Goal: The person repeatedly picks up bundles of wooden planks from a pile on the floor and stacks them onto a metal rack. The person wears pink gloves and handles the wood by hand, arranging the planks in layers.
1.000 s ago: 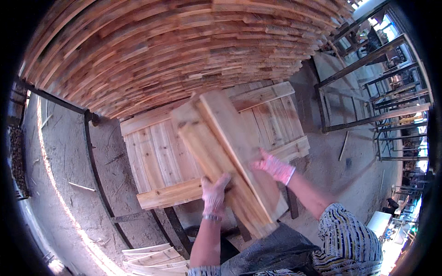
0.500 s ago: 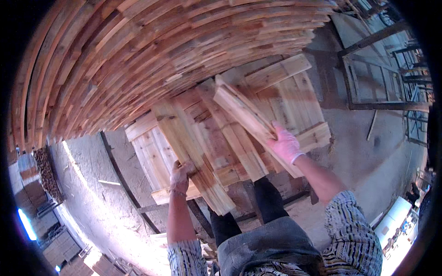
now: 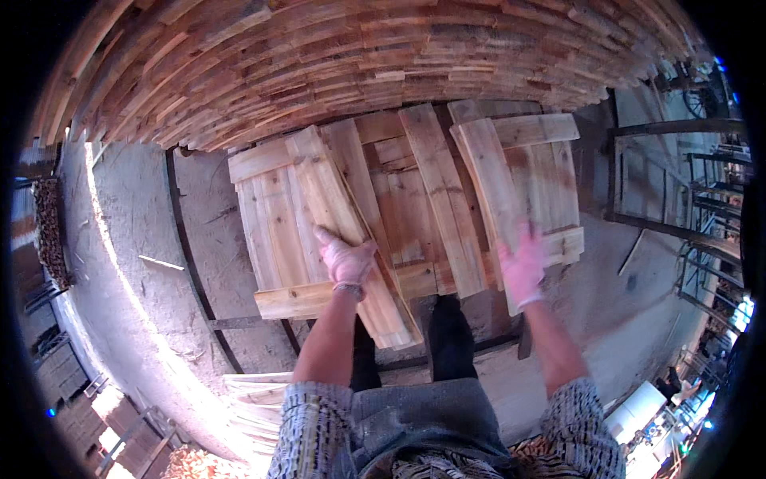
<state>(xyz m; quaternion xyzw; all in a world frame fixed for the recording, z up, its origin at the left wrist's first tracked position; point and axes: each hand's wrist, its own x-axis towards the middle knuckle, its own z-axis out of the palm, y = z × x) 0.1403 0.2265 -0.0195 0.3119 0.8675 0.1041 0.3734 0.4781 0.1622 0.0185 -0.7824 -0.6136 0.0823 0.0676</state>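
Both gloved hands, left hand (image 3: pixel 345 260) and right hand (image 3: pixel 523 268), grip boards (image 3: pixel 343 215)

Timber yard, huge stacked plank pile (image 3: pixel 359 56), wooden pallet (image 3: pixel 271 207), metal racks (image 3: pixel 678 184)

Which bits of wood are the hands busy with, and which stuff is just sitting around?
In use:
- left hand gripping a long plank
- right hand on another plank
- wooden pallet under both planks

Just lying about:
- big stack of boards behind
- thin wood strip on the ground
- metal racks to the right
- pile of slats near the feet
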